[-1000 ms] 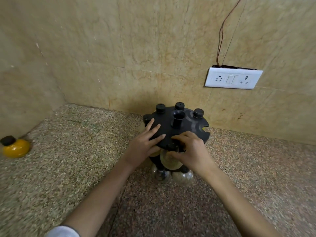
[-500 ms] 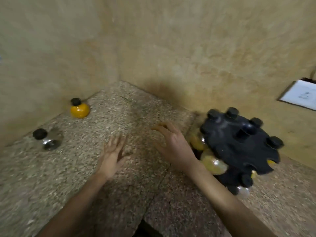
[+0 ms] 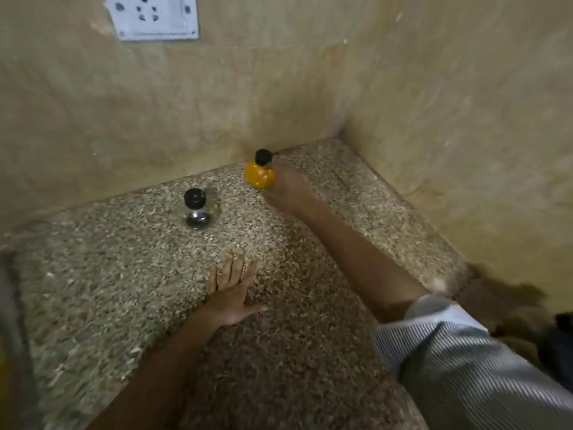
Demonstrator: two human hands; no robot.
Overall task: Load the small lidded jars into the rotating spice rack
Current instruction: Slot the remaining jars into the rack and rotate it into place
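Right hand (image 3: 286,193) touches the yellow jar (image 3: 259,179) at its fingertips, grip blurred beyond telling; left hand (image 3: 231,294) lies flat, fingers straight, on the bench (image 3: 108,274).

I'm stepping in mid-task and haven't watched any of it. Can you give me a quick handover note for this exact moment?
Left hand: open, resting flat on the granite counter, holding nothing.
Right hand: at the yellow jar near the corner, against its right side. Blur hides whether the grip is closed.
Clear jar with a black lid: upright on the counter, left of the yellow one, untouched.
Done: cannot tell, as the spice rack is not clearly in view.
Left: both jars are still on the counter and must go into the rack.
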